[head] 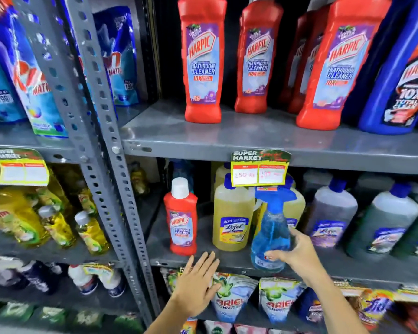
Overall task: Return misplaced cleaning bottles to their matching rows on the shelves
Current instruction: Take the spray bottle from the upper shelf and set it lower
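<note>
The right hand (297,254) grasps a blue spray bottle (272,235) low on its body, fingers wrapped round its right side and thumb across the front; the bottle stands upright at the near edge of the middle shelf (348,268), just in front of the yellow bottles (232,220) and touching or nearly touching them, I cannot tell which. The left hand (198,283) is released, palm flat and fingers spread, held in front of the shelf edge just below a small red bottle (181,220), not touching it; that small red bottle with a white cap stands upright at the left end of the middle shelf, just beside the yellow bottles. On the upper shelf (251,138) stand large red bottles (203,61) of the same brand in a row, with a blue bottle (401,75) at the far right. A price tag (260,168) hangs from the upper shelf's front edge, above the spray bottle's trigger; grey bottles (331,213) fill the right of the middle shelf; detergent pouches (234,300) sit on the shelf below the hands.
</note>
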Available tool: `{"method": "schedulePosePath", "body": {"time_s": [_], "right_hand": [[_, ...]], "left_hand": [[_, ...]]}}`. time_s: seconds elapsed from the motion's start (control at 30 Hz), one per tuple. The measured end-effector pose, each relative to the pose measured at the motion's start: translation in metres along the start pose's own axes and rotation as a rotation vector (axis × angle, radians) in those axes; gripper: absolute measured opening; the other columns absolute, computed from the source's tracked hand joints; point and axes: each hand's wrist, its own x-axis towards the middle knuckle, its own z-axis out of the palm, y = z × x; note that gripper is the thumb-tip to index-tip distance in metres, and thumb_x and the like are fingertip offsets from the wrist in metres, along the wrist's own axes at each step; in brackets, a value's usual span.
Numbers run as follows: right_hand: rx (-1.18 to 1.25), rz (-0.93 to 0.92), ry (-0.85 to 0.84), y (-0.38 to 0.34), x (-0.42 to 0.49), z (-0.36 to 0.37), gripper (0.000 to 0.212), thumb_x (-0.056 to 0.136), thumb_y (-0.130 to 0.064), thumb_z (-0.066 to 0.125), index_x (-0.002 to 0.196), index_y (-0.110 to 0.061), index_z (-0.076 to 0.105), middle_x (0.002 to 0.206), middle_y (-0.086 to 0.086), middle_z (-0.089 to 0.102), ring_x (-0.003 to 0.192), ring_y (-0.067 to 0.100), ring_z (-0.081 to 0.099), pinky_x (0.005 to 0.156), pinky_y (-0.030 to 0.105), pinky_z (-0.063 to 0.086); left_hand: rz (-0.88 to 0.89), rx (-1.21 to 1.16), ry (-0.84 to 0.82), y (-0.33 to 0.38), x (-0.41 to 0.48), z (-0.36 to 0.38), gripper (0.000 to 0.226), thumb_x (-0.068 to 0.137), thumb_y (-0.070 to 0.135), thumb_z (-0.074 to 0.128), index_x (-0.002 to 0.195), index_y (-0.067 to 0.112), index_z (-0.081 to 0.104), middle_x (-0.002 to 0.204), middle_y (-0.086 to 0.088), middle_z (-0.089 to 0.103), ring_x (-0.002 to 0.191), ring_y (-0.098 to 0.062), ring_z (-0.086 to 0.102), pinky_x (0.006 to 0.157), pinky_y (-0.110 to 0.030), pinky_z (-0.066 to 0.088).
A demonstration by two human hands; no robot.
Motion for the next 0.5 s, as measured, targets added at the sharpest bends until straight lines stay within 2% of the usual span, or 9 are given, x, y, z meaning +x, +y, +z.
{"method": "schedulePosePath", "body": {"time_s": [0.03, 0.13, 0.23, 0.3, 0.4, 0.43, 0.5], "right_hand": [[-0.005, 0.02, 0.001, 0.007, 0.007, 0.001, 0.067, 0.053, 0.011, 0.09, 0.113, -0.008, 0.066, 0.094, 0.001, 0.079, 0.088, 0.021, 0.076, 0.079, 0.041, 0.06], [-0.006, 0.053, 0.0, 0.019, 0.017, 0.005, 0.066, 0.057, 0.009, 0.089, 0.114, -0.014, 0.064, 0.095, -0.001, 0.079, 0.089, 0.019, 0.075, 0.075, 0.034, 0.06], [-0.011, 0.076, -0.029, 0.024, 0.023, 0.005, 0.065, 0.062, 0.007, 0.088, 0.11, -0.025, 0.06, 0.102, 0.001, 0.077, 0.094, 0.015, 0.074, 0.078, 0.03, 0.059], [-0.089, 0.07, -0.076, 0.02, 0.024, 0.002, 0.064, 0.064, 0.003, 0.088, 0.112, -0.028, 0.057, 0.108, -0.002, 0.075, 0.094, 0.005, 0.072, 0.078, 0.021, 0.057], [-0.291, 0.052, -0.109, 0.008, 0.02, -0.002, 0.067, 0.065, -0.017, 0.092, 0.117, -0.03, 0.052, 0.102, -0.018, 0.071, 0.09, -0.004, 0.069, 0.073, 0.012, 0.051], [-0.392, 0.043, -0.092, 0.004, 0.017, -0.003, 0.067, 0.065, -0.03, 0.091, 0.116, -0.034, 0.048, 0.097, -0.021, 0.068, 0.088, 0.0, 0.069, 0.072, 0.016, 0.05], [-0.67, 0.025, -0.017, -0.002, 0.011, -0.005, 0.062, 0.063, -0.054, 0.086, 0.107, -0.036, 0.047, 0.088, -0.018, 0.064, 0.081, 0.009, 0.064, 0.066, 0.027, 0.049]], "left_hand": [[-0.007, -0.023, -0.035, 0.002, 0.0, -0.001, 0.061, 0.099, 0.054, 0.019, 0.135, 0.024, 0.056, 0.143, 0.006, 0.051, 0.131, -0.014, 0.048, 0.108, -0.038, 0.006], [-0.004, -0.047, -0.007, 0.003, 0.0, 0.005, 0.056, 0.096, 0.055, 0.03, 0.136, 0.024, 0.055, 0.145, 0.006, 0.049, 0.133, -0.014, 0.046, 0.109, -0.036, 0.005], [-0.012, 0.001, 0.038, 0.003, 0.001, 0.008, 0.056, 0.098, 0.054, 0.032, 0.141, 0.023, 0.049, 0.149, 0.005, 0.044, 0.137, -0.015, 0.04, 0.11, -0.036, 0.005], [-0.017, 0.013, 0.063, 0.003, 0.0, 0.009, 0.057, 0.099, 0.053, 0.031, 0.145, 0.022, 0.043, 0.152, 0.004, 0.039, 0.14, -0.016, 0.034, 0.11, -0.037, 0.004], [-0.003, 0.007, 0.093, 0.002, 0.002, 0.013, 0.059, 0.101, 0.052, 0.026, 0.15, 0.02, 0.032, 0.158, 0.002, 0.025, 0.145, -0.02, 0.02, 0.112, -0.038, 0.0], [0.001, 0.002, 0.093, 0.002, 0.002, 0.014, 0.06, 0.101, 0.052, 0.025, 0.151, 0.019, 0.028, 0.159, 0.001, 0.021, 0.146, -0.021, 0.016, 0.112, -0.039, 0.0], [0.009, 0.002, 0.094, 0.001, 0.003, 0.017, 0.061, 0.101, 0.052, 0.025, 0.152, 0.018, 0.026, 0.159, 0.0, 0.019, 0.147, -0.022, 0.013, 0.112, -0.04, 0.001]]}}
